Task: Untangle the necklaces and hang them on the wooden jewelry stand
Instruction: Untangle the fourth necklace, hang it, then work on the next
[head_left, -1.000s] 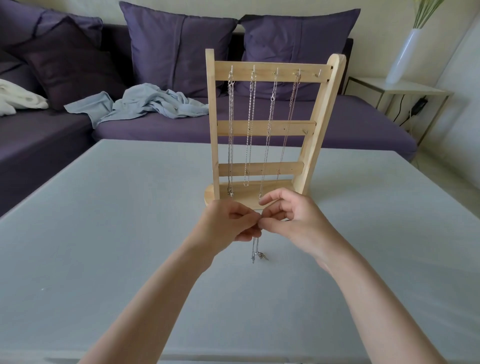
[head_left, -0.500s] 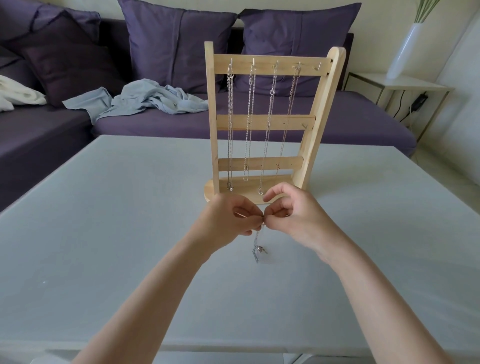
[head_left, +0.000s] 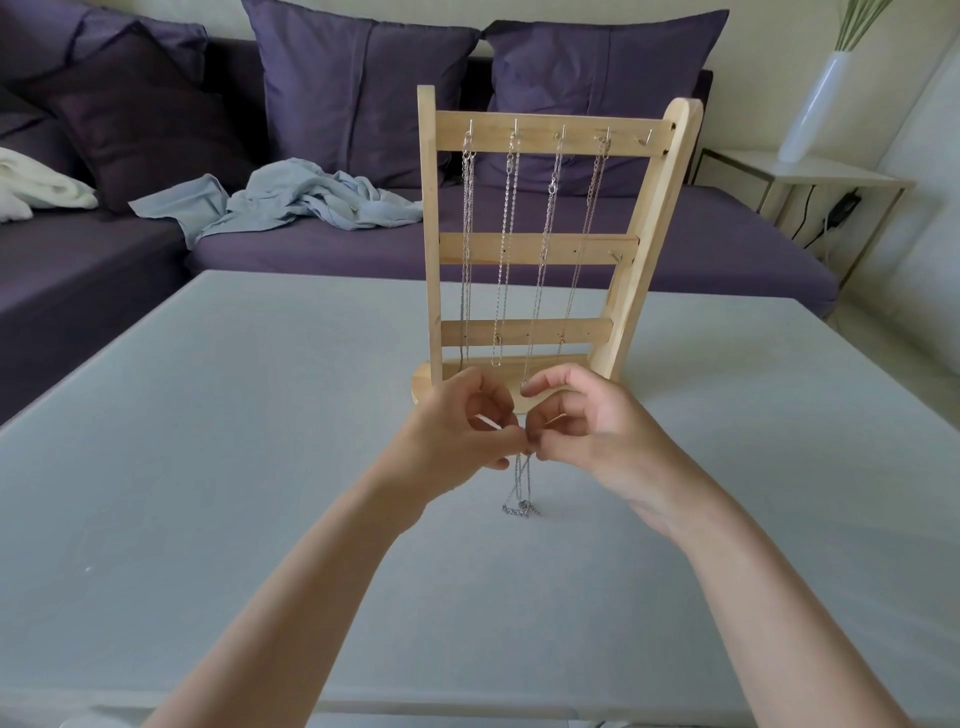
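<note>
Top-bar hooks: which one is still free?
The rightmost hook, next to the slanted upright of the stand, holds nothing. The four hooks to its left each carry a hanging necklace.

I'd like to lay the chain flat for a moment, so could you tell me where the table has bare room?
The table is bare left of the left hand, out to its left edge, and right of the right hand, beside the wooden stand. It is crowded ahead: both hands pinch the necklace just before the stand's base, under four hanging chains.
</note>
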